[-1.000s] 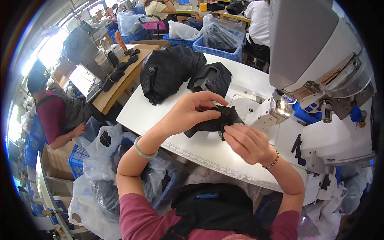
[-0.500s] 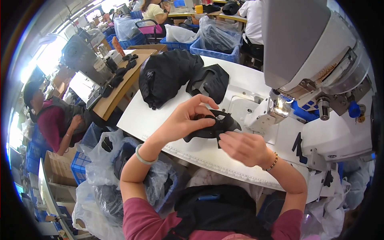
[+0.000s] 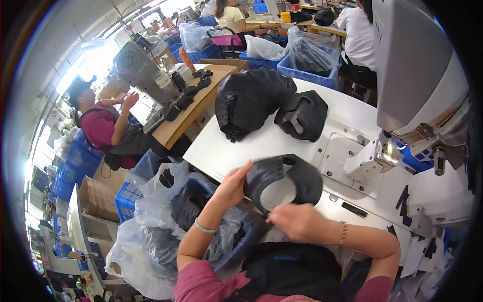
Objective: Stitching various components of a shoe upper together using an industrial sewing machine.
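Note:
I hold up a black piece shaped like a shoe upper (image 3: pixel 309 183), with a large rounded cut-out, above the front edge of the white table (image 3: pixel 206 151). My left hand (image 3: pixel 232 185) is closed on its left edge. At its lower edge is my right hand (image 3: pixel 299 222), smeared by motion, with fingers curled; its fingertips seem to pinch the rim. Farther back lies a similar black piece (image 3: pixel 314 121), beside a large heap of black pieces (image 3: pixel 251 103).
A sewing machine (image 3: pixel 422 70) looms at the right, its bed arm (image 3: pixel 370 163) over the table. One black strip (image 3: pixel 354 210) lies near the front edge. Bagged black pieces fill a blue crate (image 3: pixel 214 259) at my left. Another person (image 3: pixel 103 126) sits farther left.
The black piece has been opened out from a folded bundle and brought nearer me. Both hands have moved nearer the table's front edge. The head view has shifted left.

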Available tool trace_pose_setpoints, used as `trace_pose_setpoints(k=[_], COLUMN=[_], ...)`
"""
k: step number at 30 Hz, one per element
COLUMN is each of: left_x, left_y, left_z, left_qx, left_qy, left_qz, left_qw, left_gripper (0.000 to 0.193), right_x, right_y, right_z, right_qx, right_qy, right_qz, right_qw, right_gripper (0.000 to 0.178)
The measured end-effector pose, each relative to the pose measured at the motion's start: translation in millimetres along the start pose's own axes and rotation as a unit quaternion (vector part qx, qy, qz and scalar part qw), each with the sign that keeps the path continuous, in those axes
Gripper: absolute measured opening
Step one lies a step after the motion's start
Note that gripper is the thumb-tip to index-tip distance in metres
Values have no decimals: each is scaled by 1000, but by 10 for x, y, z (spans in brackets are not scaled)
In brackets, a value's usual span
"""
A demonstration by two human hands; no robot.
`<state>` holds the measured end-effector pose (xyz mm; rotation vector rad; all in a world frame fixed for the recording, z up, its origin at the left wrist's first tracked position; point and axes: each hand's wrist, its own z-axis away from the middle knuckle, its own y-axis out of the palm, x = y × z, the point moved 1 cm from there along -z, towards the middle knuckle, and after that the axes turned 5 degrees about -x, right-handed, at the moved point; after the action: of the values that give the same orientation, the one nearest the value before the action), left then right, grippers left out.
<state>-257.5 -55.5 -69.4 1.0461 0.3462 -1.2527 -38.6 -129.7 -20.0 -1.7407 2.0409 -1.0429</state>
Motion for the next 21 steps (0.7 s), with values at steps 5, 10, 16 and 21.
trace_pose_setpoints(k=[5, 10, 16, 21], left_x=[-655, -1071, -1509, -1367], left_y=[-272, -1528, -1207, 310], left_z=[-146, -900, -1244, -1186], left_qx=[16, -139, -204, -269], left_qy=[362, 444, 404, 692], left_qz=[69, -208, -216, -416], left_qw=[929, 860, 865, 525], left_gripper=[25, 18, 19, 13], right_x=[-445, -1041, -1295, -1790], right_y=[755, 1750, 1967, 1965], right_z=[-254, -585, -897, -751], right_qx=[33, 19, -36, 11], right_qy=[-92, 13, 58, 160], right_qz=[178, 202, 264, 334], right_qw=[979, 979, 962, 929], right_gripper=[23, 17, 15, 14])
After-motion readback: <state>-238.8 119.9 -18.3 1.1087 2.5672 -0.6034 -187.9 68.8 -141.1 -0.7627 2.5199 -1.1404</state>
